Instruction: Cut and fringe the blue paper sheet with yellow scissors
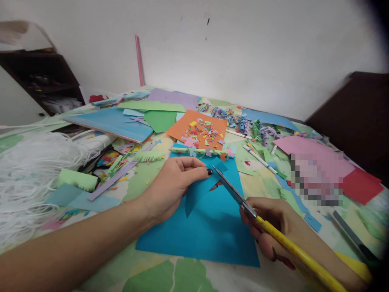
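My left hand (178, 184) pinches a small strip of blue paper (194, 199) between thumb and fingers. Fine cuts like a fringe show along the strip's upper end. In my right hand (270, 219) is a pair of scissors (232, 190) with silver blades and a long yellow handle. The blade tips point up and left, right at the paper strip; I cannot tell if they touch it. Below both hands lies a larger blue sheet (212, 247). A green rolled strip with paper butterflies (200, 151) rests across its far end.
An orange sheet (178, 129) carries small paper cut-outs. White cord (27, 182) is heaped at left, near a blue book-like board (106, 119). Curled paper strips (240, 119), felt-tip pens (259, 159) and a pink sheet (316, 152) lie right. A dark-handled blade (349, 231) sits near my right arm.
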Demonstrator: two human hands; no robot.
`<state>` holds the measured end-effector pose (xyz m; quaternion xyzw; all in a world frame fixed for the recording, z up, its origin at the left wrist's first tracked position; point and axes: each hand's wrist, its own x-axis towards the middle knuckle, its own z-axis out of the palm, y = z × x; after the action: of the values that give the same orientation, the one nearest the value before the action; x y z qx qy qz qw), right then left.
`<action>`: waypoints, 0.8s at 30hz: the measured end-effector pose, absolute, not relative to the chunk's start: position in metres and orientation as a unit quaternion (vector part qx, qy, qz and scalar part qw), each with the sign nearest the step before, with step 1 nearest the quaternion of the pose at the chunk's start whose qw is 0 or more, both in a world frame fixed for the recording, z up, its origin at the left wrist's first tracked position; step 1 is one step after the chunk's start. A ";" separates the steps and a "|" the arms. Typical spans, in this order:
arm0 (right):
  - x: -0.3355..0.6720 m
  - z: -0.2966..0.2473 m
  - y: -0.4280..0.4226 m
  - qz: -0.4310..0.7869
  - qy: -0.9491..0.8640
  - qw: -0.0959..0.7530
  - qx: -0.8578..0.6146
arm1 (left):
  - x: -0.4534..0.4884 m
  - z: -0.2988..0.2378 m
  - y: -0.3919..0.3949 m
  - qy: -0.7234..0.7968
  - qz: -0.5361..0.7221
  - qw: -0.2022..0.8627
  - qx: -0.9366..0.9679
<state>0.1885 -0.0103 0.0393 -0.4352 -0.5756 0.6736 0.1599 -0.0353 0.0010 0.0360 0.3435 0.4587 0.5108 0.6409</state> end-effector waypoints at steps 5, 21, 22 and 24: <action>0.188 0.038 -0.010 0.671 -0.572 0.161 -0.444 | -0.034 0.036 0.001 0.461 0.513 0.638 0.343; 0.188 0.040 -0.011 0.660 -0.588 0.155 -0.442 | -0.034 0.036 0.001 0.464 0.513 0.633 0.348; 0.188 0.040 -0.011 0.660 -0.593 0.159 -0.433 | -0.034 0.036 0.001 0.464 0.513 0.633 0.347; 0.189 0.040 -0.011 0.659 -0.603 0.168 -0.418 | -0.034 0.036 0.001 0.465 0.512 0.634 0.347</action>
<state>0.1887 -0.0112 0.0396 -0.4183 -0.6026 0.6586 0.1677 -0.0340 0.0010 0.0356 0.3470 0.4646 0.5122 0.6335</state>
